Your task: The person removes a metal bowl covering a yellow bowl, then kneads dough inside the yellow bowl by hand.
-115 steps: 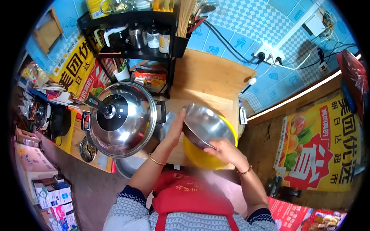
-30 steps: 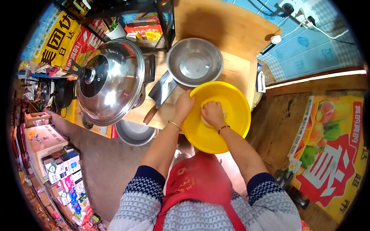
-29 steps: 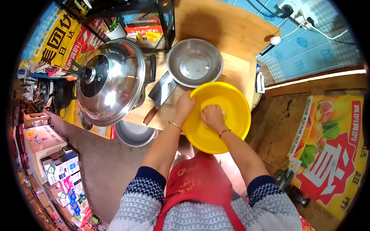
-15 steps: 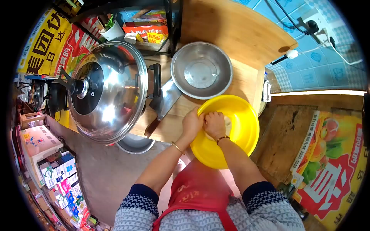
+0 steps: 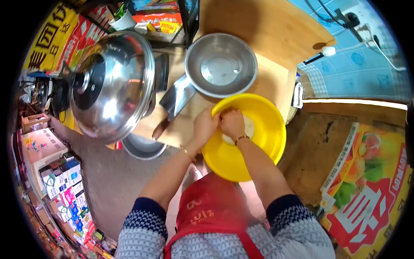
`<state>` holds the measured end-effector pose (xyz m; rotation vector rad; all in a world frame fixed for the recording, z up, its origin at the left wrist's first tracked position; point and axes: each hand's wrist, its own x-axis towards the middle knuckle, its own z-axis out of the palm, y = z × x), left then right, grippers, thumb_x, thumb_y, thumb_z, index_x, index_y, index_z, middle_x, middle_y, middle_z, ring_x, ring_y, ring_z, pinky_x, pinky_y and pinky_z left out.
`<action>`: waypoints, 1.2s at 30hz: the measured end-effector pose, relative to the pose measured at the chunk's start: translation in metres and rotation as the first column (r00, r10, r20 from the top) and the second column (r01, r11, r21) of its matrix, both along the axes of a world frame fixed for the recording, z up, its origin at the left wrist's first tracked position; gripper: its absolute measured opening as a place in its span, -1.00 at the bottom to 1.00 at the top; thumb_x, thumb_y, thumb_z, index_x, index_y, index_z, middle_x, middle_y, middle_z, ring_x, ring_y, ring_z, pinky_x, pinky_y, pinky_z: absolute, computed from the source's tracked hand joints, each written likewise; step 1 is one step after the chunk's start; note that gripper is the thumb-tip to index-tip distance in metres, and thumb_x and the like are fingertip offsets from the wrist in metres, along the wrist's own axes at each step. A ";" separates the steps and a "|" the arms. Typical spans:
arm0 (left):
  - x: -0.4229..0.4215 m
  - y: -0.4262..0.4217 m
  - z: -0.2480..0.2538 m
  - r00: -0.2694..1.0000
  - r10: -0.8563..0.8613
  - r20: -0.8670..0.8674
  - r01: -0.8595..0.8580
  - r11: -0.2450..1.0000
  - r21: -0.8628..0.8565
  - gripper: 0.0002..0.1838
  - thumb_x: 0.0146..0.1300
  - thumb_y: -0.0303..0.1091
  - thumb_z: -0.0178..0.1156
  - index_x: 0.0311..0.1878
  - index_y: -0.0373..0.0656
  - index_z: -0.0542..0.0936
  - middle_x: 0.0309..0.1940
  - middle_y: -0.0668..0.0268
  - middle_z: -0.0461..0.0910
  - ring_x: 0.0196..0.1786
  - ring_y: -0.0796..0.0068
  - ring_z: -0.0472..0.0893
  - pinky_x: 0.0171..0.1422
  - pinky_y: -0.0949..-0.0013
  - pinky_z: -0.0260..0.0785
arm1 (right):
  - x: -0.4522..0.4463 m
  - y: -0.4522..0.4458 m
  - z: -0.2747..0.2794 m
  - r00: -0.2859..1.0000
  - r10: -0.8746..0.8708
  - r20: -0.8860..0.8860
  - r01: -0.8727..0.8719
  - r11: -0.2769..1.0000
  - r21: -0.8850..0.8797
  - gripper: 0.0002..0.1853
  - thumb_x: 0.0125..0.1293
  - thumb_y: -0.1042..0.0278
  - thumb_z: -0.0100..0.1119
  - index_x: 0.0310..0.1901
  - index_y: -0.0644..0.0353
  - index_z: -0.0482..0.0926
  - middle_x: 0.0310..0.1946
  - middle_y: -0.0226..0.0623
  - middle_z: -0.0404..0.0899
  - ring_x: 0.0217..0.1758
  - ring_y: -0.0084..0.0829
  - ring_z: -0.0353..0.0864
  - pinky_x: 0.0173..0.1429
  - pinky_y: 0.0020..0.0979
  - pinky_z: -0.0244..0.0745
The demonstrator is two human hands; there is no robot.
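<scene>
A yellow basin (image 5: 268, 149) sits at the table's near edge, close to my red apron. My left hand (image 5: 206, 126) is closed over the basin's left rim, its thumb side near my other hand. Inside the basin, my right hand (image 5: 233, 124) is curled with its knuckles down on a pale lump of dough (image 5: 249, 126). The hand covers much of the dough, and its fingertips are hidden. Behind the basin stands a metal bowl (image 5: 221, 64). A cleaver (image 5: 177, 100) lies left of the basin, its blade partly under the bowl.
A large lidded steel pot (image 5: 118, 95) stands at the left. Below the table edge is another metal bowl (image 5: 144, 146). A white potted plant (image 5: 123, 20) and seasoning packets (image 5: 159, 20) sit on the rack behind. Stacked boxes (image 5: 64, 190) line the lower left.
The view has shifted, so table things appear higher and further left. My right hand has drawn closer to my left inside the basin, and more dough shows beside it. The left keeps its rim hold.
</scene>
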<state>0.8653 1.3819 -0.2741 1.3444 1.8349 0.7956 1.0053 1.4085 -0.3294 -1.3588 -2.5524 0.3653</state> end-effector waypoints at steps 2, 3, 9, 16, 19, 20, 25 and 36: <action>-0.001 -0.002 0.003 1.000 -0.001 -0.029 0.002 1.000 0.009 -0.77 0.22 -0.27 0.17 -0.12 -0.16 0.58 -0.26 -0.02 0.63 -0.16 -0.10 0.61 -0.09 0.01 0.46 | 0.000 -0.001 0.005 0.998 0.009 0.064 0.000 0.990 -0.144 -0.79 0.13 0.18 0.14 -0.45 0.12 0.66 -0.42 -0.21 0.65 -0.28 -0.18 0.58 -0.05 -0.15 0.35; -0.001 -0.001 -0.001 0.998 0.000 -0.062 0.000 1.000 0.005 -0.76 0.22 -0.26 0.17 -0.11 -0.16 0.59 -0.26 -0.02 0.64 -0.16 -0.10 0.61 -0.08 0.01 0.46 | 0.005 -0.003 0.000 0.998 0.057 -0.004 -0.057 0.998 -0.031 -0.72 0.20 0.18 0.04 -0.53 0.06 0.67 -0.49 -0.21 0.66 -0.32 -0.18 0.61 -0.09 -0.13 0.43; 0.001 -0.005 -0.002 0.998 0.006 -0.065 -0.008 0.999 -0.038 -0.72 0.22 -0.23 0.18 -0.06 -0.16 0.58 -0.23 -0.03 0.65 -0.11 -0.09 0.61 -0.03 0.01 0.46 | 0.016 -0.055 0.068 0.977 0.057 0.207 -0.063 0.998 0.026 -0.75 0.15 0.17 0.15 -0.53 0.15 0.64 -0.45 -0.20 0.64 -0.26 -0.22 0.58 -0.02 -0.16 0.37; -0.003 0.002 -0.009 0.999 -0.007 -0.037 0.005 0.997 -0.074 -0.72 0.22 -0.25 0.18 -0.05 -0.15 0.59 -0.22 -0.04 0.64 -0.10 -0.09 0.61 -0.01 0.03 0.45 | 0.031 -0.077 0.032 0.963 0.019 0.269 0.007 0.995 -0.096 -0.79 0.11 0.18 0.16 -0.47 0.13 0.61 -0.44 -0.25 0.57 -0.25 -0.24 0.53 -0.05 -0.17 0.38; -0.001 -0.009 0.006 1.000 0.011 0.025 -0.009 0.997 -0.079 -0.70 0.21 -0.26 0.18 -0.03 -0.15 0.60 -0.21 -0.04 0.64 -0.10 -0.10 0.61 -0.01 0.04 0.44 | 0.020 -0.080 0.032 0.982 -0.141 0.127 0.131 0.988 0.082 -0.74 0.13 0.14 0.06 -0.55 0.07 0.63 -0.50 -0.25 0.60 -0.37 -0.20 0.55 -0.07 -0.13 0.33; -0.001 -0.003 0.006 0.998 0.035 0.056 -0.032 0.999 -0.044 -0.70 0.20 -0.26 0.18 -0.03 -0.15 0.60 -0.21 -0.04 0.64 -0.10 -0.10 0.61 -0.01 0.04 0.44 | 0.016 -0.073 0.023 0.979 -0.197 0.051 0.191 0.976 0.107 -0.75 0.12 0.14 0.08 -0.56 0.08 0.63 -0.51 -0.26 0.59 -0.36 -0.19 0.55 -0.07 -0.13 0.34; -0.001 -0.003 -0.003 0.997 0.019 0.071 -0.014 0.997 -0.075 -0.70 0.21 -0.27 0.17 -0.04 -0.19 0.60 -0.24 -0.05 0.64 -0.13 -0.09 0.62 -0.05 0.06 0.45 | 0.000 -0.045 0.040 0.957 -0.224 0.186 0.241 0.967 -0.079 -0.79 0.10 0.17 0.12 -0.56 0.07 0.61 -0.52 -0.29 0.57 -0.34 -0.21 0.55 -0.09 -0.14 0.35; -0.001 -0.002 0.001 0.986 0.021 0.164 -0.008 0.997 -0.081 -0.73 0.21 -0.32 0.19 -0.07 -0.23 0.62 -0.27 -0.03 0.65 -0.19 -0.03 0.64 -0.10 0.16 0.47 | -0.004 -0.019 0.010 0.976 -0.159 0.145 0.179 0.974 -0.138 -0.77 0.13 0.13 0.12 -0.54 0.03 0.63 -0.53 -0.30 0.58 -0.35 -0.22 0.55 -0.14 -0.14 0.36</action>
